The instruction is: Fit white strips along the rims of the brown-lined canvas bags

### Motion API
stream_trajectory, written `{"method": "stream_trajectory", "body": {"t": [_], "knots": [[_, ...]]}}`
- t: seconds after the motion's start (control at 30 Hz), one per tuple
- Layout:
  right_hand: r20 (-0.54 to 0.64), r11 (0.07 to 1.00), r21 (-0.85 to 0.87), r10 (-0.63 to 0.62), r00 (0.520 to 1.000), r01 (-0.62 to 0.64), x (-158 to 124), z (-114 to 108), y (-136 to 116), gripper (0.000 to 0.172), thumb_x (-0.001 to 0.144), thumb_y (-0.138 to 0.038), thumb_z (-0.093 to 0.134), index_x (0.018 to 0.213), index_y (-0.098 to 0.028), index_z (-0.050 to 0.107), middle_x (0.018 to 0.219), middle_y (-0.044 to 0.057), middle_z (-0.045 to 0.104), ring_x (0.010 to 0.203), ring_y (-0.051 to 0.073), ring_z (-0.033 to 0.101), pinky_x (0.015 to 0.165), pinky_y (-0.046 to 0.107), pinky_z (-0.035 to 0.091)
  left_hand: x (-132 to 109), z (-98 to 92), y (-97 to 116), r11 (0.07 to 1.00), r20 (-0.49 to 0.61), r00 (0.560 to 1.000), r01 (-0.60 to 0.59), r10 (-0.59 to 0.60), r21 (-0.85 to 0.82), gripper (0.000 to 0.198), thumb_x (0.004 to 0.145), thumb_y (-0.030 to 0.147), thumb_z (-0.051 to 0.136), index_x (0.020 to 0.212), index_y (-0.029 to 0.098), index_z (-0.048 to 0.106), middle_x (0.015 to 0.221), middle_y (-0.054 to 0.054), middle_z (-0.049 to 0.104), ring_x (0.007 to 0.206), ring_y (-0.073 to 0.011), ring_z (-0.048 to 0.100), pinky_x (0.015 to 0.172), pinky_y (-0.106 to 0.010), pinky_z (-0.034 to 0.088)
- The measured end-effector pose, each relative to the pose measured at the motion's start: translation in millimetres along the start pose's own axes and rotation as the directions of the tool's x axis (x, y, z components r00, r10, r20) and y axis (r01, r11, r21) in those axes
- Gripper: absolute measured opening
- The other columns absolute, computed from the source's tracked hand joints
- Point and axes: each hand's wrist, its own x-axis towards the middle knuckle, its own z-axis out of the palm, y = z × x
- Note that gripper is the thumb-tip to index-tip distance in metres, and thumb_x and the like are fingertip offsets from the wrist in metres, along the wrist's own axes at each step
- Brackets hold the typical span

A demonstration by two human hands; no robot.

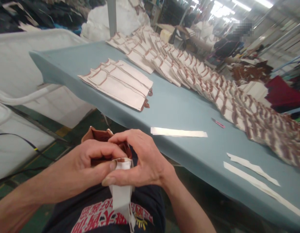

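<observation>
At the lower middle, a brown and white piece [122, 197] hangs in front of the dark shirt, held between both hands. My left hand [91, 165] pinches its upper edge from the left, thumb on the white strip. From the right, my right hand [140, 158] closes on the same edge, its thumb lying across the white part and its fingers curled over the brown part behind. The brown part [91, 134] sticks up beyond the knuckles and is partly hidden by them.
A blue-green table [186, 106] bears a stack of flat cream pieces [121, 82], long overlapping rows of cream and brown pieces [201, 74], white strips [179, 132] and a small pink-handled tool [218, 123]. White bins [18, 64] stand left. A person [227, 45] is in the background.
</observation>
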Motion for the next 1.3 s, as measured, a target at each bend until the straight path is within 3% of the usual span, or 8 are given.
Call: {"method": "stream_trajectory", "body": {"t": [0.13,0.3,0.43,0.6,0.9,1.07,1.17,1.3], "knots": [[-0.034,0.999,-0.019,0.051,0.998,-0.051,-4.6,-9.3,-1.8,0.051,0.098,-0.077,0.084,0.098,-0.026,0.077,0.088,0.001,0.080,0.081,0.021,0.072,0.085,0.036,0.052,-0.7,1.1,6.4,0.999,-0.083,0.996,0.029,-0.026,0.037,0.025,0.093,0.035,0.071,0.080,0.025,0.090,0.076,0.004,0.079,0.071,-0.0142,0.066,0.063,-0.015,0.050],[0.012,0.993,-0.068,0.101,0.995,-0.100,-7.3,-17.3,-3.5,0.071,0.107,-0.083,0.069,0.068,-0.025,0.056,0.066,-0.003,0.060,0.067,0.017,0.053,0.074,0.035,0.035,4.4,2.7,12.3,0.999,0.006,1.000,0.010,-0.010,-0.031,0.026,0.096,0.034,0.071,0.074,0.021,0.081,0.069,0.005,0.067,0.063,-0.0121,0.054,0.055,-0.016,0.042],[0.039,0.997,-0.034,0.071,0.997,-0.070,-10.4,-13.1,-4.9,0.070,0.116,-0.080,0.053,0.072,-0.027,0.049,0.067,-0.003,0.054,0.068,0.018,0.048,0.075,0.036,0.036,6.0,9.2,8.2,0.987,0.003,0.998,0.056,-0.056,-0.151,0.022,0.091,0.030,0.070,0.071,0.021,0.074,0.067,0.007,0.059,0.061,-0.0106,0.046,0.052,-0.016,0.037],[0.038,0.998,0.027,0.063,0.997,-0.065,-23.6,-5.2,3.0,0.061,0.121,-0.071,0.051,0.079,-0.027,0.049,0.073,-0.002,0.059,0.071,0.019,0.051,0.076,0.035,0.041,7.5,11.4,-9.9,0.979,0.053,0.997,0.060,-0.050,-0.196,0.021,0.090,0.033,0.072,0.072,0.022,0.072,0.068,0.005,0.056,0.061,-0.0122,0.044,0.052,-0.019,0.036],[-0.071,0.998,0.059,-0.018,0.997,0.022,-47.3,2.4,21.4,0.047,0.125,-0.052,0.054,0.089,-0.026,0.068,0.081,0.003,0.074,0.075,0.020,0.066,0.077,0.035,0.049,21.1,16.7,-27.9,0.869,0.232,0.967,0.200,-0.102,-0.453,0.024,0.081,0.041,0.078,0.078,0.022,0.063,0.065,0.007,0.051,0.058,-0.0104,0.038,0.051,-0.019,0.028],[-0.014,0.994,-0.106,0.039,0.999,-0.040,-47.6,-14.5,18.5,0.058,0.126,-0.060,0.039,0.089,-0.026,0.068,0.079,0.003,0.074,0.072,0.021,0.063,0.082,0.038,0.051,25.7,22.7,-11.3,0.945,0.171,0.981,0.140,-0.093,-0.295,0.020,0.087,0.040,0.074,0.081,0.021,0.072,0.069,0.005,0.059,0.061,-0.0122,0.045,0.053,-0.020,0.036],[0.019,0.981,-0.182,0.068,0.998,-0.063,-37.1,-28.1,7.8,0.054,0.116,-0.072,0.057,0.088,-0.027,0.067,0.074,0.001,0.071,0.072,0.021,0.062,0.087,0.040,0.053,26.7,19.3,5.3,0.992,0.110,0.994,0.016,-0.002,-0.126,0.021,0.093,0.035,0.070,0.079,0.022,0.079,0.072,0.003,0.068,0.064,-0.0141,0.055,0.056,-0.020,0.043],[-0.002,0.993,-0.087,0.074,0.997,-0.074,-17.6,-39.0,-11.0,0.045,0.106,-0.070,0.079,0.109,-0.026,0.074,0.095,0.002,0.081,0.080,0.020,0.072,0.078,0.034,0.054,24.3,10.1,20.9,0.997,0.110,0.993,-0.058,0.053,0.052,0.025,0.097,0.035,0.069,0.078,0.025,0.082,0.070,0.003,0.072,0.062,-0.0156,0.059,0.053,-0.022,0.042]]}}
